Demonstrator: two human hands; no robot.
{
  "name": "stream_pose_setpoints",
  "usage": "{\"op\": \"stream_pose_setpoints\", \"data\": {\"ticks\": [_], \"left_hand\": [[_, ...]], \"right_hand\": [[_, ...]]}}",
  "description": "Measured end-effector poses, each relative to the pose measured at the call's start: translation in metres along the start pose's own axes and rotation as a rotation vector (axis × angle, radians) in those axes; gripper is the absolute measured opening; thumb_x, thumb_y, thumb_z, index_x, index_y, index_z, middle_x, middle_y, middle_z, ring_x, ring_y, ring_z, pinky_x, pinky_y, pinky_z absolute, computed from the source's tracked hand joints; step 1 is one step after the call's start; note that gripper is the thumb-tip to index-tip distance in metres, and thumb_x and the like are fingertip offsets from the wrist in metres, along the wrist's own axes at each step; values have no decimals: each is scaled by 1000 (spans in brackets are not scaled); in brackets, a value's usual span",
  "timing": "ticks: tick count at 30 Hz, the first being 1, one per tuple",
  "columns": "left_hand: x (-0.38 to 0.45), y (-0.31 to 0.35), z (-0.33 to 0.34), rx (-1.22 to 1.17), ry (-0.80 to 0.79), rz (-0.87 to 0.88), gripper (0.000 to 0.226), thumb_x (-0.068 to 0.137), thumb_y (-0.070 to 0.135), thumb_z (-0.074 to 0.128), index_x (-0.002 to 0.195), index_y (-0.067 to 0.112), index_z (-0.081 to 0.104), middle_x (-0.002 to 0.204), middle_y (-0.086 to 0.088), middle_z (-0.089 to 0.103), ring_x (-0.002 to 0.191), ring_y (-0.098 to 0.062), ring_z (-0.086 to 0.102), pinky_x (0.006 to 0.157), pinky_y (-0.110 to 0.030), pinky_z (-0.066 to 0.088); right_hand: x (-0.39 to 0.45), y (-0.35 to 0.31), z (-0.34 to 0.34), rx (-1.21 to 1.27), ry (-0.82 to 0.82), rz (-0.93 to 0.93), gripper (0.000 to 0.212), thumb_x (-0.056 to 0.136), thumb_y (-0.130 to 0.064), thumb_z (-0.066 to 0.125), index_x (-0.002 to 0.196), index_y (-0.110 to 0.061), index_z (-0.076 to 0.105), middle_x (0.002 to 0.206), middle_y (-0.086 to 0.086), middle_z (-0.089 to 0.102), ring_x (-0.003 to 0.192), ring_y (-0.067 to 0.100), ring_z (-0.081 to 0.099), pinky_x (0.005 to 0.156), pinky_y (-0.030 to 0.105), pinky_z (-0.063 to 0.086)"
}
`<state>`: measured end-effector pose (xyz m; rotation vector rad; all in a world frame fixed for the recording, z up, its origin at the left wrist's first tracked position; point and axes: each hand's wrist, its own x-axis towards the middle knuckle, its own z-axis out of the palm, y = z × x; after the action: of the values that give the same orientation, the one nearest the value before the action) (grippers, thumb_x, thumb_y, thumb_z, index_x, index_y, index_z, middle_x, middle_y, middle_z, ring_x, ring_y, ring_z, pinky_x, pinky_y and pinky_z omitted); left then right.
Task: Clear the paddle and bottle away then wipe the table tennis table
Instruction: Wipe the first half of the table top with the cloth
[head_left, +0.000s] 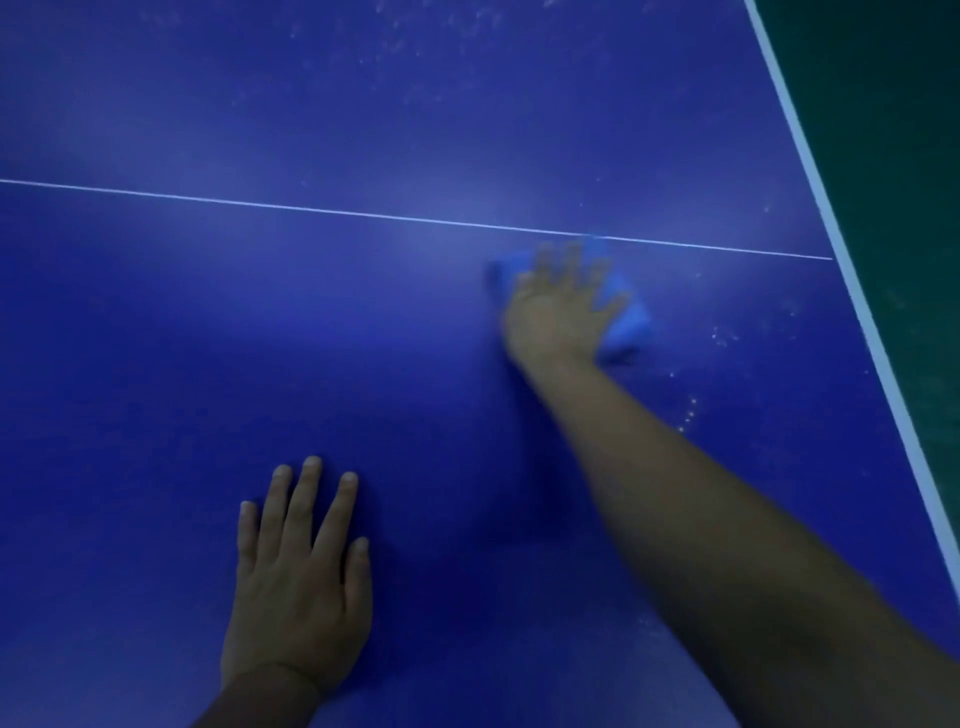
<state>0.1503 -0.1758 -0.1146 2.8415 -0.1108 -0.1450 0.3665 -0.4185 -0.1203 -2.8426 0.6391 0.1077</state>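
At centre right of the frame the right hand (558, 306) presses a light blue cloth (626, 322) flat on the blue table (208, 322), fingers spread straight, just below the white line (311, 209). The cloth looks soft and light, best driven under the palm. The left hand (298, 577) rests flat, fingers straight, at lower left. Motion blur hides the cloth's folds; paddle and bottle are out of view

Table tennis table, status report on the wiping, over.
Right hand presses blue cloth flat on table, near centre line. Left hand flat on table. White specks remain. Nothing obstructing.
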Motion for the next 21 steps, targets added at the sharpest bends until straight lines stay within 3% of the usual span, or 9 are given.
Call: {"op": "stream_pose_setpoints", "data": {"ticks": [2,4,6,9,11,15,17,19,21], "left_hand": [[2,1,0,5,13,-2,62,91,40,32,145,13,48,157,-13,34,148,-29,18,119,-48,6],[2,1,2,12,4,-1,62,92,40,31,146,13,46,158,-13,33,149,-30,17,120,-48,5],[1,0,2,15,-8,0,62,94,41,30,147,14,44,159,-12,31,150,-30,16,121,-47,3],[0,1,1,22,-12,2,61,95,41,29,148,14,43,159,-12,31,150,-30,16,121,-47,3],[0,1,0,24,-22,2,61,95,41,28,148,14,42,159,-12,31,150,-30,16,121,-48,4],[0,0,0,32,-29,-4,62,95,43,27,149,17,40,160,-10,29,151,-28,13,121,-47,2],[-1,-1,2,29,-27,-3,62,95,43,27,149,17,40,160,-10,29,151,-28,13,121,-47,2],[-1,-1,2,20,-13,5,62,95,42,28,148,14,42,159,-12,30,150,-30,16,121,-47,3],[0,-1,2,24,-10,7,62,95,42,29,148,14,42,159,-13,31,150,-31,16,121,-48,4]], "right_hand": [[-25,-41,19,-80,-65,-410,56,103,-46,18,157,-32,15,167,-3,4,153,30,-1,115,64,-5],[-14,-35,14,-167,-112,-575,55,103,-47,20,157,-34,17,167,-6,8,153,28,3,116,63,-1],[21,15,3,-208,-5,-403,53,105,-44,22,157,-33,18,167,-4,9,153,29,6,116,64,4],[58,103,-32,-42,45,108,55,105,-45,18,158,-33,15,167,-4,5,153,30,0,117,66,1],[54,104,-35,-14,39,226,56,104,-46,15,158,-32,14,167,-3,3,153,32,-2,116,67,0],[3,32,-1,-174,-88,-472,58,102,-51,13,158,-36,11,167,-8,2,153,28,-2,117,62,-2],[5,42,-3,-239,-154,-657,60,100,-54,10,157,-37,11,167,-9,3,153,26,-1,118,60,-1],[38,86,-21,-248,-50,-430,55,105,-47,18,158,-34,13,167,-6,4,153,29,2,118,62,4],[67,134,-43,-131,5,-28,55,105,-46,18,158,-35,12,167,-6,2,153,30,-1,118,64,3]]}}
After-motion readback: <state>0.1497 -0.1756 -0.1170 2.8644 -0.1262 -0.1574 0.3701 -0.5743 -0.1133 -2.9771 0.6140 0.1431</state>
